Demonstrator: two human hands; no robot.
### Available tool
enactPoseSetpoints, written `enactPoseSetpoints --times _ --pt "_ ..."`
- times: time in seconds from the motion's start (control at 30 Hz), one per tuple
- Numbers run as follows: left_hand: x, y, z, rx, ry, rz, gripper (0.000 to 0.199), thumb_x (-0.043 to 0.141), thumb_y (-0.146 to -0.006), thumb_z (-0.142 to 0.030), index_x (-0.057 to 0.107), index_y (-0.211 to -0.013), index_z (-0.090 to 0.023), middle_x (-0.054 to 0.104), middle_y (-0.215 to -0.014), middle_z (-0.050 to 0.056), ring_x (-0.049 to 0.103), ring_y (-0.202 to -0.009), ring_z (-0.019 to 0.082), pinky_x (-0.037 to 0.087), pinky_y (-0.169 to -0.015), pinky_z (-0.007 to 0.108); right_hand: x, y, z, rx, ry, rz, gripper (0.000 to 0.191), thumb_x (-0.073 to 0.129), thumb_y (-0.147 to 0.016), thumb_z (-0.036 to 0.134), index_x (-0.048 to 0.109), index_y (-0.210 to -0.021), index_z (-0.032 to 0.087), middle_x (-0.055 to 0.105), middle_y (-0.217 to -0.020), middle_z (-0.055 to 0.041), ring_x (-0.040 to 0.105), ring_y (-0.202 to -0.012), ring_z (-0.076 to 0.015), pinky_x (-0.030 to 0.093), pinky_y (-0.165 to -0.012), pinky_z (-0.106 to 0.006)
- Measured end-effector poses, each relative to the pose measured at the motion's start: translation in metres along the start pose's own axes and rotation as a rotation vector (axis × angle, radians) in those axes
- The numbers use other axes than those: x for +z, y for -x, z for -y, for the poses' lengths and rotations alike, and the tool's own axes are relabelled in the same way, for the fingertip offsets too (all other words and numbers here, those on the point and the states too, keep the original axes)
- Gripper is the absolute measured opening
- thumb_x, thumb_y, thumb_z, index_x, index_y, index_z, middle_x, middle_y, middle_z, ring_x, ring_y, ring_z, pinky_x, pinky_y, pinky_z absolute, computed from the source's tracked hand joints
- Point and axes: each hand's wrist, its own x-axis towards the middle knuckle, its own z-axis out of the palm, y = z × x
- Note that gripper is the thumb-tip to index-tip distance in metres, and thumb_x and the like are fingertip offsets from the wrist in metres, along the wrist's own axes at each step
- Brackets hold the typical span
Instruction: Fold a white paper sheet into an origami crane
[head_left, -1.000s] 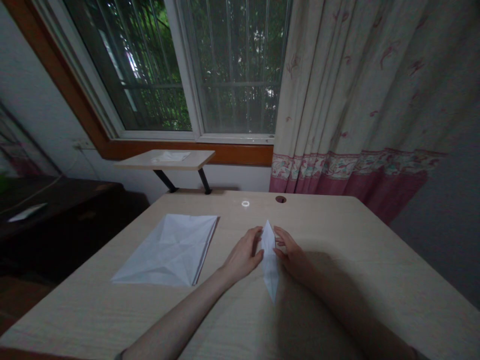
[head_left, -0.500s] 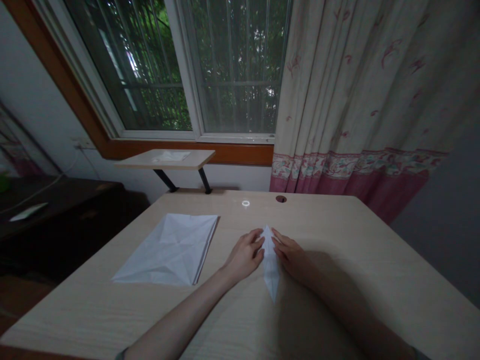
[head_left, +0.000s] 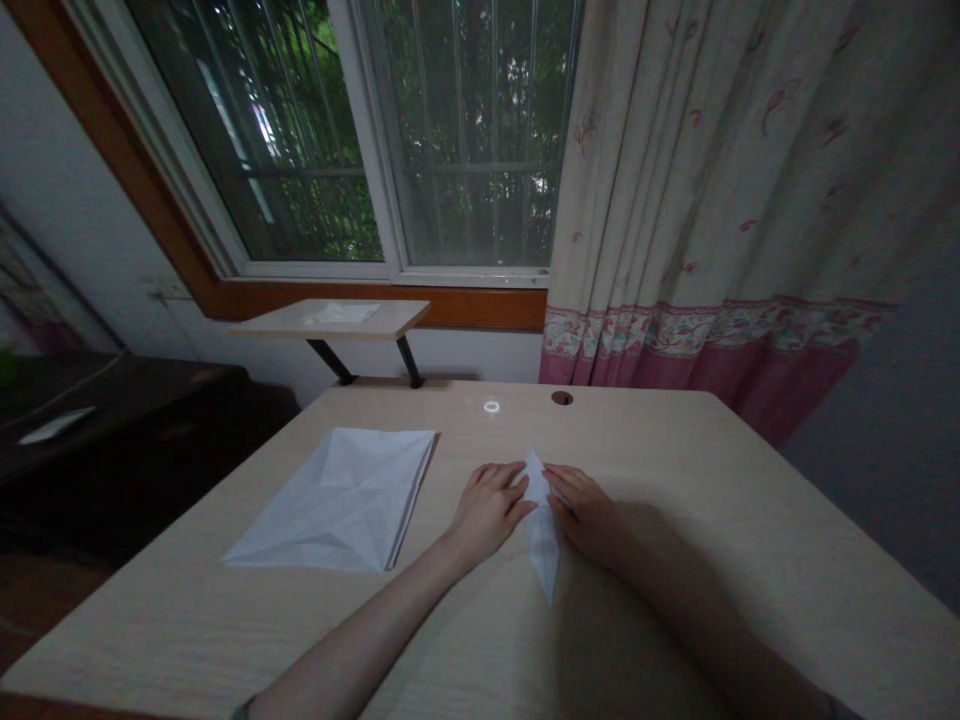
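Note:
A narrow piece of folded white paper (head_left: 541, 540), pointed at both ends, lies on the wooden desk (head_left: 645, 440) between my two hands. My left hand (head_left: 491, 508) is at its left edge, with the fingertips and thumb on the upper half of the paper. From the right, my right hand (head_left: 589, 510) touches the opposite edge with its fingertips. Both hands have their fingers bent and pressed against the paper, which is pinned at its upper half. Its lower tip points toward me and shows uncovered.
A stack of creased white paper sheets (head_left: 352, 500) lies on the left of the desk. Behind it stands a small raised shelf (head_left: 285, 320) with white paper (head_left: 349, 313) on it. A round hole (head_left: 562, 398) is near the back edge. Curtains (head_left: 675, 200) hang behind.
My left thumb has moved slightly further onto the folded paper, and the fingers of both hands have shifted a little. The paper's lower tip has moved very slightly right.

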Motion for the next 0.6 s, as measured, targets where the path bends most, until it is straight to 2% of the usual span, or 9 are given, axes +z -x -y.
enactPoseSetpoints --times 0.13,0.23,0.3,0.4,0.6 --pt "0.001 0.000 0.000 -0.006 -0.002 -0.015 0.029 0.056 -0.096 -0.038 0.066 -0.119 -0.024 0.060 -0.135 0.005 0.054 -0.122 0.024 0.039 -0.104 0.044 0.001 0.000 0.001 0.025 -0.008 -0.102 0.038 0.047 -0.095 0.026 0.053 -0.131 0.017 0.061 -0.129 -0.0148 0.055 -0.121 -0.0272 0.047 -0.104 -0.048" --pt "0.001 0.000 0.000 -0.019 -0.003 -0.020 0.028 0.054 -0.097 -0.036 0.066 -0.119 -0.023 0.060 -0.134 0.005 0.054 -0.121 0.024 0.039 -0.104 0.044 -0.002 -0.003 0.005 0.062 -0.049 -0.147 0.027 0.046 -0.096 0.030 0.055 -0.119 0.018 0.062 -0.118 -0.0140 0.057 -0.114 -0.0277 0.049 -0.098 -0.048" --pt "0.002 0.000 0.000 -0.020 -0.003 -0.023 0.028 0.052 -0.098 -0.036 0.066 -0.119 -0.023 0.061 -0.134 0.005 0.054 -0.120 0.023 0.040 -0.103 0.043 -0.006 -0.005 0.009 0.079 -0.079 -0.126 0.017 0.044 -0.097 0.028 0.057 -0.104 0.020 0.062 -0.106 -0.0123 0.058 -0.105 -0.0269 0.051 -0.093 -0.046" --pt "0.003 0.000 0.001 -0.018 -0.005 -0.029 0.028 0.051 -0.099 -0.036 0.066 -0.120 -0.024 0.061 -0.134 0.004 0.055 -0.120 0.023 0.040 -0.103 0.043 -0.009 -0.007 0.012 0.090 -0.099 -0.087 0.021 0.038 -0.099 0.023 0.056 -0.089 0.021 0.059 -0.097 -0.0110 0.057 -0.096 -0.0249 0.051 -0.090 -0.045" --pt "0.002 0.000 0.001 -0.018 0.019 -0.042 0.030 0.046 -0.101 -0.037 0.065 -0.121 -0.024 0.061 -0.133 0.005 0.055 -0.120 0.022 0.040 -0.103 0.043 -0.014 -0.008 0.015 0.079 -0.157 -0.055 0.025 0.036 -0.098 0.020 0.055 -0.082 0.022 0.057 -0.092 -0.0090 0.055 -0.091 -0.0231 0.051 -0.085 -0.039"
